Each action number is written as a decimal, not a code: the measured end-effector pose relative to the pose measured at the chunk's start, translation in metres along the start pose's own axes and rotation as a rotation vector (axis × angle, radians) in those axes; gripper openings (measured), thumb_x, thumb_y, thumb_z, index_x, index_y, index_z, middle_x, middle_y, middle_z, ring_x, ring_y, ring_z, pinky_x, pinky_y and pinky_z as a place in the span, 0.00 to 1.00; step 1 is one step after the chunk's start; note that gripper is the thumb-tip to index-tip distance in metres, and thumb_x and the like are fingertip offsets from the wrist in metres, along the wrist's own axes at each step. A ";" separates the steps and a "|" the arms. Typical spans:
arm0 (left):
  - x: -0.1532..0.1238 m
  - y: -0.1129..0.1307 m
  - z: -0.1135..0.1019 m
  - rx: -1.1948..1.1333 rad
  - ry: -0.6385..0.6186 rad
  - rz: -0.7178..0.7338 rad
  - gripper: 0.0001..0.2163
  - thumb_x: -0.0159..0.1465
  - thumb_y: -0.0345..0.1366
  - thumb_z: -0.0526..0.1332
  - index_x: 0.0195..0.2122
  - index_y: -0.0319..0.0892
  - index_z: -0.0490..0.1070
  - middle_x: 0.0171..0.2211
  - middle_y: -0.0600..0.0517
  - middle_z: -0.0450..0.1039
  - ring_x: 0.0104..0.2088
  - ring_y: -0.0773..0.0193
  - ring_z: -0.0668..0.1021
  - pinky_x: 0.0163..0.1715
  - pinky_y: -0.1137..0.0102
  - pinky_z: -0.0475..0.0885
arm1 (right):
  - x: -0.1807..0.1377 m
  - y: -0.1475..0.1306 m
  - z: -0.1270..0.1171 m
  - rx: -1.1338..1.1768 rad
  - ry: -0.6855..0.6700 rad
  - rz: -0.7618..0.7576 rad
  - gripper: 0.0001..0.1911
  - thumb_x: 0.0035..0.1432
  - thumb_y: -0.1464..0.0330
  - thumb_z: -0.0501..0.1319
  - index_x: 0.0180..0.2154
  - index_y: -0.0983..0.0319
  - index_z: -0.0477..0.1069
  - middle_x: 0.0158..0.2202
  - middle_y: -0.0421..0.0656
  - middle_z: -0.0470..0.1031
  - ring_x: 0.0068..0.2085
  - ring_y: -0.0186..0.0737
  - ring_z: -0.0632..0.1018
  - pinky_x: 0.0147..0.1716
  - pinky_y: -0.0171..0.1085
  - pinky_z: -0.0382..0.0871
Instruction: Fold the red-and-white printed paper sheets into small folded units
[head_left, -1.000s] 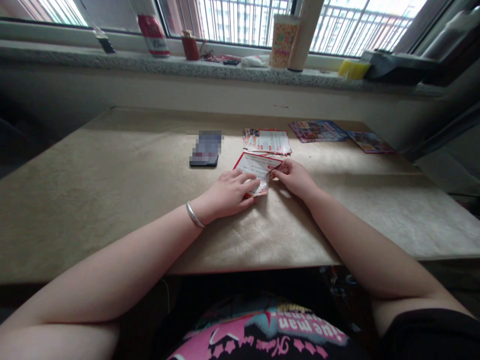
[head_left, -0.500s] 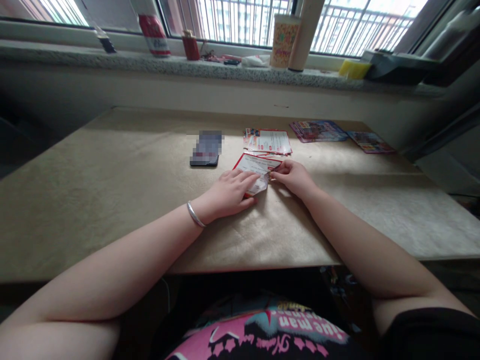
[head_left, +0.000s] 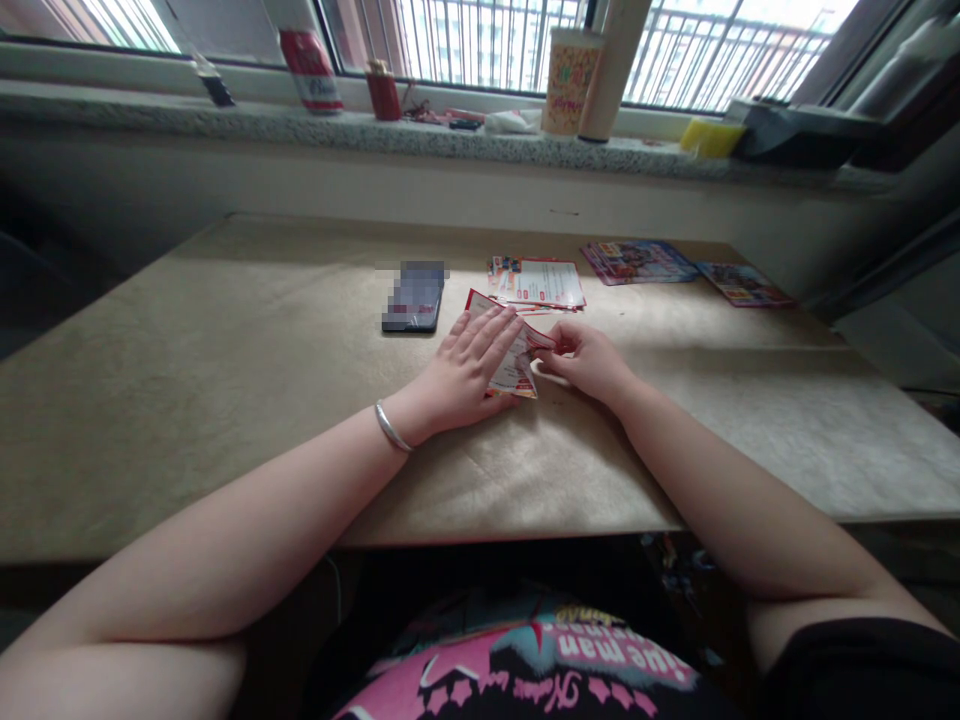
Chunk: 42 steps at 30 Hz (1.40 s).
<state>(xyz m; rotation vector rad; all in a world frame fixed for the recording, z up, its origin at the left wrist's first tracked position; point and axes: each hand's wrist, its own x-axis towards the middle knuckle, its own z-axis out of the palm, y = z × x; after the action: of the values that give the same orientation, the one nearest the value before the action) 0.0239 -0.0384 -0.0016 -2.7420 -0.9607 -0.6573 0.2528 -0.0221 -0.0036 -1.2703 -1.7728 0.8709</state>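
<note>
A red-edged white paper leaflet (head_left: 519, 368) lies folded on the brown table (head_left: 225, 340) in front of me. My left hand (head_left: 469, 370) rests flat on it with the fingers stretched out and spread. My right hand (head_left: 589, 358) is just to the right, its fingers pinched on the leaflet's folded right edge. A silver bangle (head_left: 390, 428) sits on my left wrist.
A dark phone (head_left: 412, 297) lies left of the leaflet. More leaflets (head_left: 541, 282) sit just behind it, with coloured flyers (head_left: 637, 260) and another (head_left: 742, 283) farther right. The windowsill (head_left: 225, 118) holds a red can (head_left: 313, 72), a paper cup (head_left: 568, 82) and small items.
My left hand has slid forward and flattened on the leaflet. My right hand has folded the leaflet's right part over and down toward me.
</note>
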 end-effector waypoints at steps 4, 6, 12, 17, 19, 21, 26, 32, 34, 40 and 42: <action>0.000 -0.001 -0.001 0.028 0.064 0.020 0.44 0.63 0.55 0.60 0.72 0.39 0.38 0.70 0.39 0.49 0.71 0.47 0.50 0.70 0.51 0.44 | -0.001 -0.004 -0.001 -0.081 0.000 -0.047 0.10 0.50 0.62 0.65 0.25 0.58 0.65 0.25 0.38 0.74 0.30 0.37 0.74 0.32 0.37 0.70; 0.000 -0.002 -0.002 0.044 0.094 0.031 0.45 0.63 0.55 0.60 0.71 0.39 0.38 0.69 0.40 0.51 0.71 0.47 0.51 0.70 0.51 0.43 | -0.002 -0.005 -0.001 -0.093 -0.003 -0.064 0.09 0.51 0.63 0.65 0.25 0.58 0.66 0.25 0.37 0.73 0.30 0.37 0.74 0.33 0.37 0.70; 0.002 -0.003 -0.005 0.028 0.092 0.030 0.44 0.63 0.50 0.62 0.71 0.41 0.37 0.67 0.39 0.55 0.69 0.46 0.55 0.70 0.48 0.43 | -0.003 -0.007 0.000 -0.132 0.002 -0.070 0.08 0.52 0.64 0.65 0.26 0.58 0.68 0.27 0.37 0.76 0.31 0.37 0.75 0.36 0.38 0.72; 0.003 -0.003 -0.008 0.034 0.078 0.009 0.43 0.64 0.47 0.62 0.71 0.43 0.37 0.61 0.41 0.62 0.65 0.49 0.63 0.70 0.47 0.42 | -0.005 -0.005 -0.001 -0.164 -0.035 -0.129 0.03 0.55 0.65 0.63 0.31 0.57 0.73 0.32 0.38 0.79 0.33 0.37 0.77 0.39 0.39 0.72; 0.003 -0.003 -0.008 0.045 0.071 -0.009 0.41 0.64 0.47 0.61 0.71 0.43 0.39 0.58 0.43 0.65 0.62 0.50 0.67 0.70 0.47 0.43 | -0.006 -0.005 -0.001 -0.144 -0.068 -0.129 0.03 0.56 0.65 0.63 0.33 0.57 0.74 0.33 0.39 0.80 0.34 0.38 0.78 0.40 0.39 0.72; 0.004 -0.005 -0.007 0.041 0.064 -0.037 0.38 0.65 0.46 0.61 0.71 0.41 0.44 0.56 0.42 0.66 0.59 0.51 0.69 0.69 0.47 0.46 | -0.006 -0.004 0.000 -0.119 -0.109 -0.102 0.04 0.56 0.66 0.62 0.35 0.57 0.74 0.33 0.39 0.80 0.34 0.38 0.78 0.38 0.39 0.72; 0.005 -0.007 -0.004 0.024 0.040 -0.092 0.29 0.64 0.44 0.61 0.64 0.41 0.59 0.55 0.42 0.68 0.56 0.51 0.71 0.66 0.49 0.54 | -0.004 0.000 0.001 -0.016 -0.196 -0.097 0.05 0.58 0.67 0.59 0.38 0.57 0.72 0.36 0.39 0.80 0.38 0.39 0.79 0.42 0.39 0.73; 0.005 -0.009 -0.003 0.023 0.062 -0.099 0.23 0.65 0.45 0.61 0.59 0.43 0.66 0.52 0.45 0.71 0.54 0.54 0.72 0.66 0.53 0.55 | -0.005 0.004 0.007 0.060 -0.260 -0.176 0.16 0.54 0.72 0.60 0.46 0.57 0.68 0.46 0.41 0.77 0.49 0.39 0.77 0.51 0.40 0.71; 0.005 -0.009 -0.003 0.029 0.067 -0.096 0.21 0.65 0.45 0.61 0.58 0.44 0.67 0.52 0.46 0.72 0.54 0.55 0.72 0.66 0.54 0.55 | -0.004 0.003 0.009 -0.028 -0.233 -0.217 0.22 0.51 0.71 0.64 0.50 0.56 0.69 0.48 0.43 0.76 0.51 0.42 0.76 0.52 0.42 0.70; 0.006 -0.009 -0.002 0.046 0.107 -0.084 0.18 0.66 0.45 0.60 0.55 0.46 0.69 0.50 0.48 0.74 0.52 0.56 0.73 0.64 0.55 0.57 | -0.002 -0.002 0.013 -0.348 -0.120 -0.227 0.17 0.51 0.68 0.67 0.45 0.57 0.75 0.39 0.43 0.79 0.41 0.43 0.77 0.44 0.42 0.71; 0.006 -0.009 -0.001 0.043 0.142 -0.075 0.16 0.66 0.45 0.60 0.53 0.46 0.70 0.48 0.49 0.75 0.50 0.56 0.74 0.62 0.56 0.59 | -0.002 -0.002 0.015 -0.318 -0.102 -0.227 0.11 0.53 0.69 0.65 0.41 0.58 0.76 0.36 0.41 0.80 0.37 0.40 0.77 0.39 0.39 0.71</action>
<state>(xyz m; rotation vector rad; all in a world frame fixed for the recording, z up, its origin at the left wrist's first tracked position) 0.0225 -0.0281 0.0023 -2.5927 -1.0364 -0.8212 0.2393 -0.0261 -0.0087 -1.2038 -2.1522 0.5482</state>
